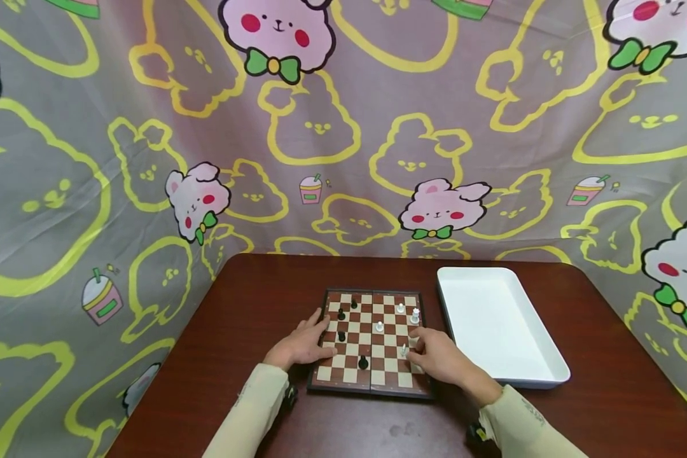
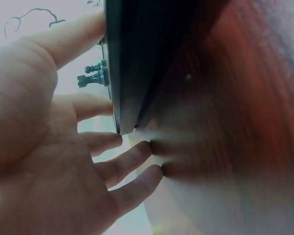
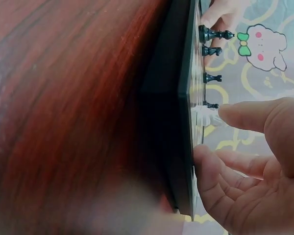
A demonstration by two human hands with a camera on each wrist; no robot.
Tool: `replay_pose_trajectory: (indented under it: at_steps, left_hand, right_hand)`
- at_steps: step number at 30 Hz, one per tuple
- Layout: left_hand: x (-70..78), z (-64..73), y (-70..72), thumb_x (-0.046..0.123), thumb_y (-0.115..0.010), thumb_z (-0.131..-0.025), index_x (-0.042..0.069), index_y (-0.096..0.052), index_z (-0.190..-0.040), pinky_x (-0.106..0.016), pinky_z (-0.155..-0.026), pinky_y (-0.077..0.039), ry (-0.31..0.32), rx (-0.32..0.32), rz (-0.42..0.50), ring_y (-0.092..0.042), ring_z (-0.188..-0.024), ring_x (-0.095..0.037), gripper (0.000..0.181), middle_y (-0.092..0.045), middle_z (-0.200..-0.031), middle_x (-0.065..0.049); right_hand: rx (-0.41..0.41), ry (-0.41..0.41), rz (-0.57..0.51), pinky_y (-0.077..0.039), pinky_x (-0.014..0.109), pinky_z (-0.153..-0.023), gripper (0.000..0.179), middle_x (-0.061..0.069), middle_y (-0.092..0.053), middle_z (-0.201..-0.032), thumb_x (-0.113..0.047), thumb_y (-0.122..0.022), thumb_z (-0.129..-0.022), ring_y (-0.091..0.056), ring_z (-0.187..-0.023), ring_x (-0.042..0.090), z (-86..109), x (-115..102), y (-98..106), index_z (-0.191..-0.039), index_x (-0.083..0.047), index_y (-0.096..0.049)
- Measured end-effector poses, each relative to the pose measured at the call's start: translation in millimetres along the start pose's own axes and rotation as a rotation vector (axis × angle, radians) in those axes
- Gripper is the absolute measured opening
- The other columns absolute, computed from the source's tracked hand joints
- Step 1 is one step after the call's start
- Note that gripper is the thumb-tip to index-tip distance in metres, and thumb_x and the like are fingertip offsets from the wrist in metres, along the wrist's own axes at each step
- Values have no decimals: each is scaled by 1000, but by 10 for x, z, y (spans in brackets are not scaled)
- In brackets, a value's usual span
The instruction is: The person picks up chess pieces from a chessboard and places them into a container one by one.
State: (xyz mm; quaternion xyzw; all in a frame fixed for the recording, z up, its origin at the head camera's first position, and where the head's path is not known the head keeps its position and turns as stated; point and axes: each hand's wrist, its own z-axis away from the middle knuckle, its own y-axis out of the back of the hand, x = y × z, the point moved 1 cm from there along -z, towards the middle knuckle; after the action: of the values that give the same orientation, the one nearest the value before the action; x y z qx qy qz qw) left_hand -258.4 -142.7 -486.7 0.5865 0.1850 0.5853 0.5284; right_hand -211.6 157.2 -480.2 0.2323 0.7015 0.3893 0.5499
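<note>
A chessboard (image 1: 372,372) with a seam down its middle lies on the table. Several black chess pieces stand on its left half, among them a rook (image 2: 92,79) and a knight (image 3: 213,51). On the right half are several white pieces, including a pawn (image 1: 380,326) and a taller one (image 1: 415,315). My left hand (image 1: 302,343) rests at the board's left edge, fingers spread and extended. At the right side, my right hand (image 1: 439,359) has thumb and forefinger apart beside a small white piece (image 1: 403,350); contact with it is unclear.
An upright-rimmed white tray (image 1: 500,318) stands on the dark red-brown table (image 1: 252,286), right of the board. Behind and around the table hangs a grey cloth (image 1: 343,222) printed with cartoon animals.
</note>
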Motion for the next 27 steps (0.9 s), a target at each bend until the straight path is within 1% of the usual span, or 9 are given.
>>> replay_pose_trajectory:
  at_steps: [2, 4, 7, 12, 16, 20, 23, 27]
  left_hand:
    - [2, 0, -3, 46, -63, -87, 8, -26, -150, -57, -103, -26, 3, -8, -3, -16, -138, -45, 83, -6, -157, -14]
    - [4, -3, -5, 49, -63, -87, 7, -25, -151, -57, -103, -27, 1, -12, -17, -16, -137, -45, 85, -5, -158, -12]
    - [10, -7, -6, 52, -63, -85, 7, -24, -151, -57, -102, -29, -5, -19, -37, -18, -138, -44, 89, -4, -158, -11]
    - [22, -14, -9, 53, -63, -85, 8, -23, -151, -56, -101, -31, 0, -28, -43, -17, -138, -41, 90, -3, -158, -9]
    - [51, -24, -2, 53, -63, -85, 9, -22, -152, -56, -101, -30, 9, -35, -41, -17, -139, -41, 90, -3, -158, -9]
    - [67, -34, 6, 53, -63, -85, 9, -22, -152, -55, -102, -31, 16, -34, -52, -17, -139, -41, 90, -3, -158, -9]
    - [53, -34, 10, 52, -63, -85, 9, -22, -151, -54, -102, -31, 10, -29, -57, -17, -139, -40, 89, -4, -158, -9]
    - [21, -13, 2, 52, -64, -85, 8, -23, -151, -55, -101, -31, -5, -22, -45, -18, -138, -41, 90, -4, -158, -10]
  right_hand:
    - [-5, 2, 2, -46, 27, -56, 31, -4, -61, -72, -13, -73, -82, -55, -59, 5, -15, 12, -11, -108, 1, -63]
    - [-13, 8, 0, -46, 26, -55, 30, -4, -61, -72, -12, -73, -82, -55, -60, 5, -29, 25, -21, -107, 0, -63]
    - [-28, 20, -1, -45, 25, -54, 26, -5, -60, -71, -12, -72, -83, -54, -59, 5, -43, 36, -32, -106, -3, -63]
    - [-40, 56, 8, -45, 26, -57, 18, -8, -60, -73, -12, -70, -84, -54, -62, 5, -67, 43, -47, -101, -9, -65]
    - [-31, 88, 32, -44, 26, -58, 14, -9, -59, -72, -12, -71, -84, -52, -63, 4, -88, 41, -36, -97, -9, -67]
    - [-15, 120, 49, -43, 25, -56, 11, -10, -57, -68, -10, -72, -82, -51, -61, 4, -106, 42, -35, -92, -9, -68]
    - [-21, 120, 37, -42, 25, -55, 10, -10, -57, -68, -10, -72, -82, -51, -61, 4, -116, 42, -46, -91, -11, -69]
    - [-46, 119, -5, -42, 24, -54, 10, -9, -58, -69, -7, -70, -83, -51, -60, 4, -114, 38, -72, -91, -12, -69]
